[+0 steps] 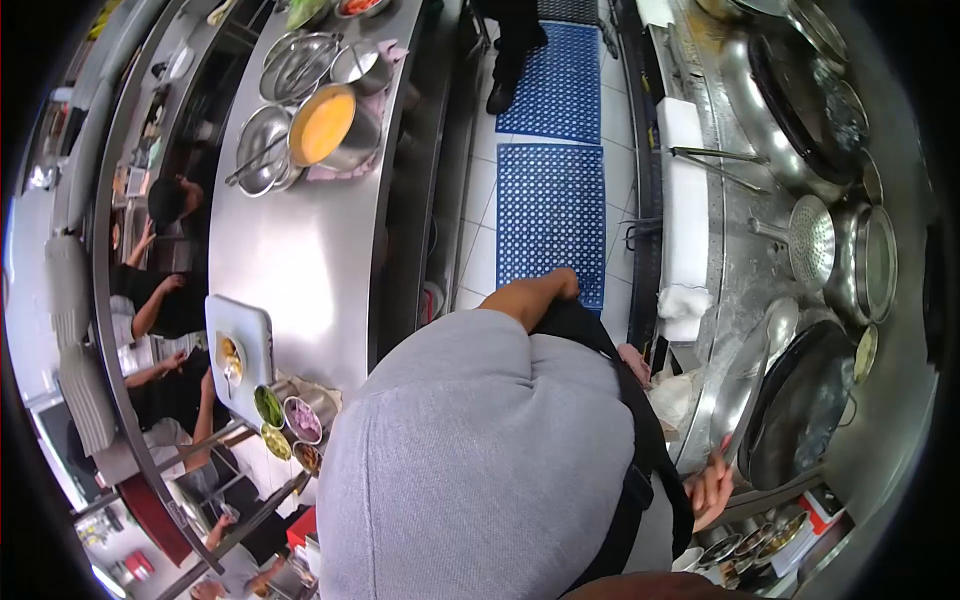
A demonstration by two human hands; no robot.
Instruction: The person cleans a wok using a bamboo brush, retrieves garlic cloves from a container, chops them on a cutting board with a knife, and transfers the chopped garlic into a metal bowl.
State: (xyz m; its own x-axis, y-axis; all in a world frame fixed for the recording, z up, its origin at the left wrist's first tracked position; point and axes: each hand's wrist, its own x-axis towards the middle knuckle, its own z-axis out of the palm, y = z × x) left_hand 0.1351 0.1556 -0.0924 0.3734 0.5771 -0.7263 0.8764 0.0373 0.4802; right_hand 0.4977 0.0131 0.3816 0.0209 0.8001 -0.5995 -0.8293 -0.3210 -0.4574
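Note:
At the lower right, my right hand [710,490] is closed around the handle end of a long metal ladle [757,385]. The ladle lies along the rim of a dark wok [800,410], its bowl beyond the wok's far edge. My left hand [566,284] hangs low beside my black apron, over the blue floor mat [550,215]. Its fingers are turned away, so I cannot make out their shape or whether they hold anything.
Along the stove [730,250] lie a perforated skimmer [811,240], tongs [720,165], a second wok [800,100] and a folded white towel [684,220]. The steel counter [290,250] opposite carries metal bowls and a pot of orange liquid [325,128]. Several people stand beyond it.

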